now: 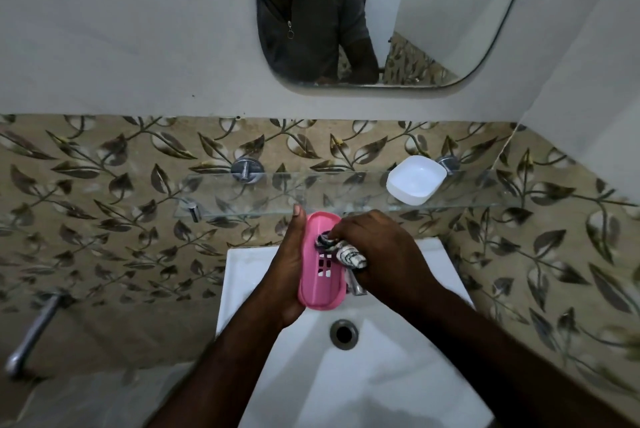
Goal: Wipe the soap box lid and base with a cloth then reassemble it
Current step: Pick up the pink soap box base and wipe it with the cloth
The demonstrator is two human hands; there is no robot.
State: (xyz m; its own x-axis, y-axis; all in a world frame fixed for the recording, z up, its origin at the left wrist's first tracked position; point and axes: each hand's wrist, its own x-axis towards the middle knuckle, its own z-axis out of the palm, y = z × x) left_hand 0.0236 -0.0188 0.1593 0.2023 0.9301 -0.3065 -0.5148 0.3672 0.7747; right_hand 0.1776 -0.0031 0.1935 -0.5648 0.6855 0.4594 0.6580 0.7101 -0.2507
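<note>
A pink oblong plastic soap box half [322, 289], its floor cut with small slots, was held hollow side up above the white basin [242, 275]. A bunched black-and-white checked cloth [349, 254] pressed into its far end. A white rounded plastic dish [415, 179] lay hollow-up on the glass shelf [242, 199].

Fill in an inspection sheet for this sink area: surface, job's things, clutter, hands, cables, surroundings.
Surface: white sink, with a glass shelf on the wall above it.
Job's things: pink slotted soap box piece held over the sink; white soap box piece on the shelf, hollow side up; checked cloth bunched against the pink piece's inside.
Clutter: nothing seen.
Hands: left hand holds the pink piece from its left side; right hand grips the cloth and presses it into the piece.
Cables: nothing seen.
Surroundings: leaf-pattern tiles, mirror above, metal wall tap at left.
</note>
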